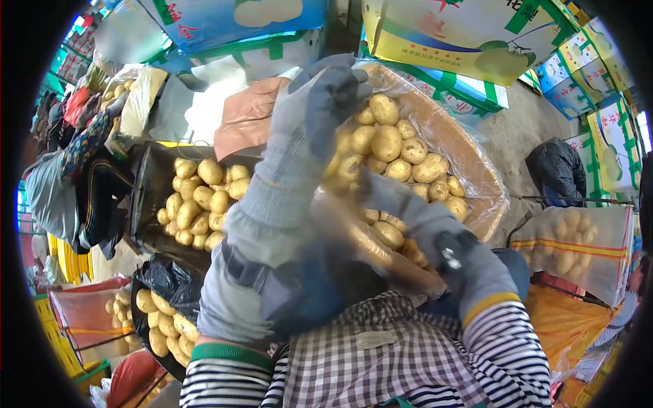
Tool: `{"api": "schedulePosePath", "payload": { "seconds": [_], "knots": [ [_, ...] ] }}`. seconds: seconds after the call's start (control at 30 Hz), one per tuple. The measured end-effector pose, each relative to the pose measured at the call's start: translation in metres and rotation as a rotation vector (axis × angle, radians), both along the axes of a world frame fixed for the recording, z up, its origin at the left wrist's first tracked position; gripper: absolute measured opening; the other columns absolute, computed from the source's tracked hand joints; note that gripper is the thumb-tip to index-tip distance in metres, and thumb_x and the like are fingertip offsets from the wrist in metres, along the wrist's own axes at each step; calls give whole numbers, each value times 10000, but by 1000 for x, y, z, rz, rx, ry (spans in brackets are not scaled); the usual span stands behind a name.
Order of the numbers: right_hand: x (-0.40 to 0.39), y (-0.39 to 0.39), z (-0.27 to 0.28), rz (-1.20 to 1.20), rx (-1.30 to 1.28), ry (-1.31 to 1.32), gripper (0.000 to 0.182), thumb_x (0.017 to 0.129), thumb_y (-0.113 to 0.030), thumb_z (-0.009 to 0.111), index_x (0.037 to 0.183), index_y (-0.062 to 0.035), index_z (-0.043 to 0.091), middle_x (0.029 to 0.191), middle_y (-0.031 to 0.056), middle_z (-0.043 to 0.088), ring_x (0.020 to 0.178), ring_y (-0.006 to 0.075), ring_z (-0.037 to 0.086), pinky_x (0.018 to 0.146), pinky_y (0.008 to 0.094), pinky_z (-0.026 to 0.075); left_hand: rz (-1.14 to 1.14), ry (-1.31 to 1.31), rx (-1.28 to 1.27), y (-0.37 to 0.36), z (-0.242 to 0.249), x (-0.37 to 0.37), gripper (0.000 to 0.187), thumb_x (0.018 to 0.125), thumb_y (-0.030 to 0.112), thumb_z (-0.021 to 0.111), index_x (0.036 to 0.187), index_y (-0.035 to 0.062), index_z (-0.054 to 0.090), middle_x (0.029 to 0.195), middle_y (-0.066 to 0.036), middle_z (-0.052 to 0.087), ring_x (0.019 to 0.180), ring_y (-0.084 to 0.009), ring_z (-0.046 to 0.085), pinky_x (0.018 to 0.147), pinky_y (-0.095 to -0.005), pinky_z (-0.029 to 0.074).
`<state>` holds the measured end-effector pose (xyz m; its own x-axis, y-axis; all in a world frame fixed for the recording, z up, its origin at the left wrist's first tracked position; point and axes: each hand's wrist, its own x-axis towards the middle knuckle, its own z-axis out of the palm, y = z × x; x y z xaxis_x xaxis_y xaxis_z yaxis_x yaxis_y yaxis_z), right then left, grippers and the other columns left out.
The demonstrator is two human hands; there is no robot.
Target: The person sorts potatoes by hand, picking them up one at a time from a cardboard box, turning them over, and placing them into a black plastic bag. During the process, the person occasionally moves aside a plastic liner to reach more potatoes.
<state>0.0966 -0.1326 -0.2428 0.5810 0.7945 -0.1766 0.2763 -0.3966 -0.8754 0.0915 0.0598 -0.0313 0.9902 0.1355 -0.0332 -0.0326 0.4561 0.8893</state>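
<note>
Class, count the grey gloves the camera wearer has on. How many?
2: one on the left hand, near the top centre; one on the right hand, partly blurred, over the potatoes. Neither is hidden.

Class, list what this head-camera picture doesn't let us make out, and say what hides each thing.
All in the head view:
- Right hand: its fingertips are blurred, so whether they hold a potato is unclear.
- Left hand: its curled fingers hide the palm; whether anything is inside can't be told.
- Dark crate: its right side is hidden by the left forearm.
- Black bag: opaque plastic conceals any contents.
</note>
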Motion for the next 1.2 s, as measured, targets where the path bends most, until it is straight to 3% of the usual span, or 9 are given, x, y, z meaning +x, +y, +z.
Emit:
{"api": "schedulePosePath", "payload": {
  "seconds": [0.33, 0.57, 0.7, 0.8, 0.9, 0.93, 1.03, 1.13, 1.2],
  "knots": [
    [40, 62, -61, -179, -362, -218, 444, 964, -317, 575, 1294, -34, 479, 1148, 147, 599, 1026, 237, 588, 918, 373, 475, -55, 83, 23, -8, 6, 5, 414, 998, 239, 504, 1313, -30, 523, 1166, -182, 634, 1024, -250, 645, 920, -389, 523],
    [70, -51, 48, -586, 634, 1014, 509, 945, -322, 601, 1342, -42, 449, 1203, 177, 591, 1106, 266, 589, 1013, 407, 464, -120, 95, -69, 6, -8, 7, 393, 1005, 199, 473, 1347, 9, 512, 1187, -99, 613, 1041, -194, 605, 949, -348, 490],
    [29, -225, 182, -960, 719, 460, 494, 892, -312, 677, 1283, -52, 524, 1174, 119, 614, 1063, 226, 613, 886, 378, 527, -32, 70, -105, -5, 2, -3, 383, 969, 167, 537, 1301, -21, 507, 849, 17, 390, 718, -111, 364, 720, -252, 378],
    [-19, -389, 259, -1339, 501, -541, 489, 870, -303, 720, 1262, -53, 565, 1164, 84, 612, 1033, 207, 624, 807, 352, 560, -166, -52, -28, 16, -14, -4, 419, 1009, 235, 499, 1361, 9, 472, 1260, -166, 554, 1099, -249, 597, 1011, -383, 485],
    [-75, -487, 348, -1514, -149, -1382, 601, 864, -406, 724, 1265, 3, 541, 1172, 131, 616, 1016, 237, 635, 854, 335, 538, -112, 23, -22, 2, -12, -1, 396, 1010, 236, 500, 1341, 19, 491, 1253, -164, 559, 1091, -244, 600, 1001, -371, 489],
    [-80, -512, 367, -1648, -90, -1467, 642, 857, -447, 721, 1262, 18, 543, 1163, 148, 626, 1017, 244, 637, 858, 334, 532, -115, 20, 6, -4, -10, -3, 390, 1009, 234, 497, 1335, 20, 494, 1249, -157, 564, 1089, -240, 602, 994, -364, 491],
    [-91, -587, 376, -2106, -1048, -997, 699, 835, -429, 737, 1310, 34, 517, 1167, 148, 637, 1041, 223, 627, 893, 341, 508, -98, 37, 74, -22, -4, -4, 407, 1003, 207, 500, 1369, 31, 482, 1232, -134, 593, 1074, -230, 620, 987, -353, 498],
    [-42, -544, 329, -1660, -498, -1076, 526, 883, -358, 691, 1232, 22, 588, 1181, 170, 645, 1106, 280, 618, 939, 372, 488, -121, -150, 71, -23, -23, -2, 378, 991, 177, 514, 1340, 31, 504, 1180, -111, 627, 1041, -218, 644, 934, -316, 525],
    [-9, -435, 273, -1282, 31, -655, 375, 930, -270, 639, 1174, 13, 633, 1223, 182, 631, 1131, 298, 611, 948, 384, 486, -99, -57, -22, -23, -25, 9, 361, 983, 149, 511, 1322, 23, 516, 1164, -107, 634, 1048, -212, 646, 922, -313, 534]
  ]
}}
